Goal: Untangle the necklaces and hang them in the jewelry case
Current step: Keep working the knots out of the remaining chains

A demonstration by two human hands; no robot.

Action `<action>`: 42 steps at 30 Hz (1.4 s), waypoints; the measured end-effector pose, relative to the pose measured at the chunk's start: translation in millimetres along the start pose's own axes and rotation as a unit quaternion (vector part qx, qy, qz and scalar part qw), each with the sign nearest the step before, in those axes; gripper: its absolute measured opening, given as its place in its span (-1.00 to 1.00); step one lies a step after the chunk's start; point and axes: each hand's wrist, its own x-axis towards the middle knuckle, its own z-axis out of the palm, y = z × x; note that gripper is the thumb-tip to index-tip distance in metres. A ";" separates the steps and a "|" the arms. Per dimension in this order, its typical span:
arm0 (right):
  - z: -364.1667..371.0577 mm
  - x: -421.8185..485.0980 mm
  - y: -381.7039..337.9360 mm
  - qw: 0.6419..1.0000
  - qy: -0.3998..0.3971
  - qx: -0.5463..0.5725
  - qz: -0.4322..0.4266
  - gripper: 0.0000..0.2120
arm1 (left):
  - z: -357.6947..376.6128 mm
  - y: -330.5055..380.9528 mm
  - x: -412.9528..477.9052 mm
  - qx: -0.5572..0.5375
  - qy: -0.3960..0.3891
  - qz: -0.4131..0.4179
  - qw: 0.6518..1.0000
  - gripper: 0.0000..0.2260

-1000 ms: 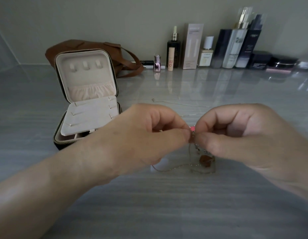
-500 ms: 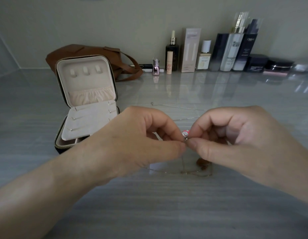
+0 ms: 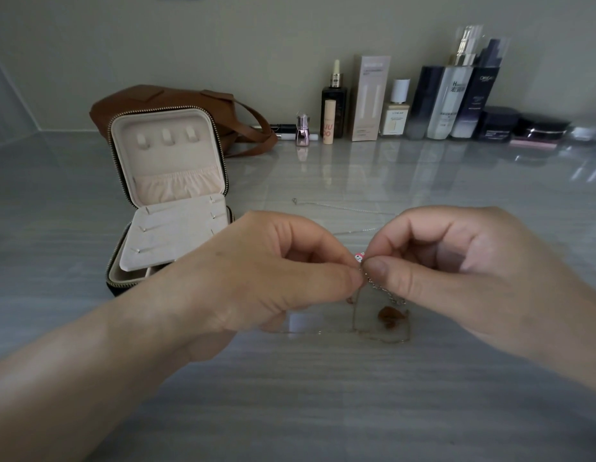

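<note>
The case (image 3: 169,195) is open on the left side of the counter (image 3: 290,411). Its lid stands up and a flat insert panel is tilted over the tray. There's a brown bag (image 3: 176,98) right behind it, against the far edge.

The left hand (image 3: 256,271) is near the middle, fingers curled, with thumb and forefinger pinching the necklaces (image 3: 380,288) just under a tiny pink charm (image 3: 358,258). The right hand (image 3: 456,271) pinches the same spot from the other side, fingertips pretty much touching the left's. A chunkier silver bit hangs off the right thumb, and the rest loops down onto the counter below the hands, along with a brownish pendant (image 3: 390,316).

A separate thin chain (image 3: 340,206) lies flat just beyond the hands. Bottles (image 3: 440,101) and jars line the far edge toward the right corner.
</note>
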 end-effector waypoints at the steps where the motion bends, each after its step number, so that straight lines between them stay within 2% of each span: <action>1: 0.2 -0.1 0.9 1.000 -0.002 0.000 0.000 -0.90 | 0.3 -1.0 0.3 -0.002 0.004 0.001 1.000 -0.88; 5: 0.4 0.1 4.6 1.000 -0.018 -0.012 -0.001 -0.83 | 1.8 -3.2 1.2 -0.020 0.018 -0.001 1.000 -0.89; 9: 1.8 1.9 8.6 0.999 -0.017 -0.021 0.022 -0.82 | 2.6 -3.2 1.6 -0.012 0.016 -0.014 1.000 -0.73; 20: 0.7 3.7 8.3 0.999 0.027 -0.013 0.024 -0.72 | 0.9 -1.6 1.8 -0.090 -0.038 -0.100 0.990 -0.89; 24: 0.0 3.2 7.0 0.999 0.035 -0.004 0.021 -0.73 | 1.2 -0.9 2.0 -0.123 -0.056 -0.110 0.985 -0.75; 27: 0.2 2.7 6.6 1.000 0.016 -0.008 0.020 -0.76 | 0.5 -0.8 1.8 -0.136 -0.059 -0.110 0.983 -0.81; 30: 0.3 1.5 6.9 0.999 -0.030 -0.019 0.017 -0.73 | -0.4 -1.7 1.9 -0.142 -0.054 -0.107 0.983 -0.88; 33: 2.1 0.2 10.0 0.997 -0.056 -0.049 0.035 -0.64 | -0.4 -2.2 2.0 -0.152 -0.040 -0.098 0.983 -0.86; 35: 4.3 0.0 11.6 0.995 -0.041 -0.092 0.006 -0.61 | -0.4 -2.0 2.8 -0.165 -0.025 -0.098 0.981 -0.86; 37: 3.8 0.0 9.7 0.993 0.014 -0.112 -0.024 -0.67 | -0.9 -1.8 4.3 -0.184 -0.010 -0.103 0.977 -0.85; 39: 2.4 -0.4 4.9 0.995 0.065 -0.067 -0.018 -0.79 | -0.9 -2.0 6.2 -0.205 0.003 -0.109 0.973 -0.85; 42: 7.4 -4.9 -3.3 0.998 0.017 -0.056 0.034 -0.72 | 0.1 -2.3 7.5 -0.229 0.016 -0.119 0.966 -0.85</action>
